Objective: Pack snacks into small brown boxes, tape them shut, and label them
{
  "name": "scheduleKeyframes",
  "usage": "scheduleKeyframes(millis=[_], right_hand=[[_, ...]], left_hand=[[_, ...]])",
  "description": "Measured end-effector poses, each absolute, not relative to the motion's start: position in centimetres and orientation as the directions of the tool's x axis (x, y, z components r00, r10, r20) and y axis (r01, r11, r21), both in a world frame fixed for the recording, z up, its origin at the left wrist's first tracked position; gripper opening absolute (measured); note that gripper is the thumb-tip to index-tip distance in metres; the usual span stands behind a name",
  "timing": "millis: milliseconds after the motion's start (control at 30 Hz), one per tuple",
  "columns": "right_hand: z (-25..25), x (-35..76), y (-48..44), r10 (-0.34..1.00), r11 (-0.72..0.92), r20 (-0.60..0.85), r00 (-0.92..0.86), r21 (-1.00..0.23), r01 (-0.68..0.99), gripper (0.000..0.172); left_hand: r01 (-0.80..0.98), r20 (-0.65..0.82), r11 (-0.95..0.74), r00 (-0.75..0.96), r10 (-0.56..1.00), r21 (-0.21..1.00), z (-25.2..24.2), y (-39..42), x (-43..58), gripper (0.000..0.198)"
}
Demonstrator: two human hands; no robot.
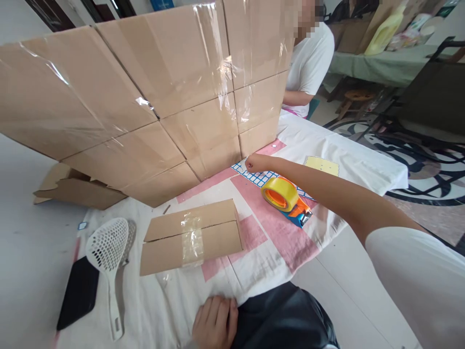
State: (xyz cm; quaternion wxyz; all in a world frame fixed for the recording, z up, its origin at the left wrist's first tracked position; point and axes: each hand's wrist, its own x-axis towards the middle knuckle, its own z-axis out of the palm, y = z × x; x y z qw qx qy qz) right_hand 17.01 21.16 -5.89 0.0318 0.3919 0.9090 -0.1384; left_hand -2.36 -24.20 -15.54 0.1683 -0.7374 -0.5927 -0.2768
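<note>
My right arm (323,189) reaches across the table, and my right hand (257,163) is closed in a fist above a blue-and-white grid-patterned sheet (254,176), close to the foot of a tall cardboard panel (203,126). What the fist holds, if anything, is hidden. My left hand (216,322) rests at the near table edge, fingers curled and pressed together, nothing seen in them. In front of it lies a small cardboard box (214,247), its seam closed with clear tape. Beneath my right forearm sits a tape dispenser (298,212) with a yellow tape roll (286,194).
A white slotted skimmer (109,247) partly overlaps a black flat device (78,293) on the left. An open carton (80,191) stands behind them. A yellow card (322,165) lies on the right. Another person in a white shirt (312,58) sits beyond the panel.
</note>
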Motion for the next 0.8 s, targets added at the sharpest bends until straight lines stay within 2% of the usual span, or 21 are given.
scheduleKeyframes(millis=[267, 433, 800], right_hand=[[-5.6, 16.9, 20.7, 0.68, 0.684, -0.132, -0.721, -0.241, 0.689, 0.024], [-6.1, 15.7, 20.8, 0.64, 0.715, -0.162, -0.751, -0.232, 0.66, 0.012], [-5.6, 18.7, 21.4, 0.707, 0.695, 0.069, -0.704, -0.253, 0.673, 0.026]], left_hand=[[0.969, 0.609, -0.238, 0.146, 0.78, 0.073, -15.2, -24.1, -2.2, 0.016], [0.974, 0.613, -0.223, 0.146, 0.777, 0.051, -15.6, -24.2, -2.3, 0.015], [0.973, 0.659, -0.225, 0.135, 0.74, 0.054, -16.4, -24.1, -2.3, 0.016]])
